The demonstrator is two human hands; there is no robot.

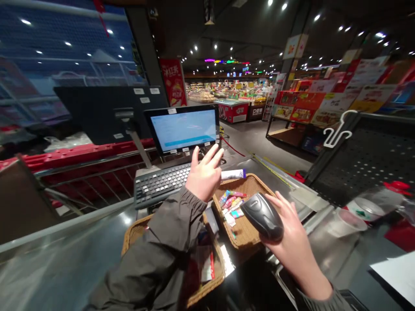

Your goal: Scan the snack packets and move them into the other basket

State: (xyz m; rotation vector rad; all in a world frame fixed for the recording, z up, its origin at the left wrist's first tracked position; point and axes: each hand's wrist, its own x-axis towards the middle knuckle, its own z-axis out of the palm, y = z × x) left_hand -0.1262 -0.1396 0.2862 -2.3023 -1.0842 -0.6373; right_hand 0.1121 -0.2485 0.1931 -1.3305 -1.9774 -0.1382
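My left hand (205, 172), in a dark sleeve, reaches forward at the right end of the black keyboard (164, 183), in front of the lit monitor (184, 128). Its fingers are spread apart; the thumb is hidden. A white tube-shaped packet (233, 174) with a purple end sticks out beside this hand. Whether the hand touches it, I cannot tell. My right hand (293, 242) is closed around a black handheld barcode scanner (263, 217). The scanner is over a wicker basket (266, 183) holding several small colourful packets (231, 203).
Another wicker basket (218, 259) with packets is partly under my left sleeve. Plastic cups (348, 222) and white paper (397, 274) are at the right. A white hanger (339, 129) is on a black perforated panel (382, 160). Red shopping carts (87, 151) stand left.
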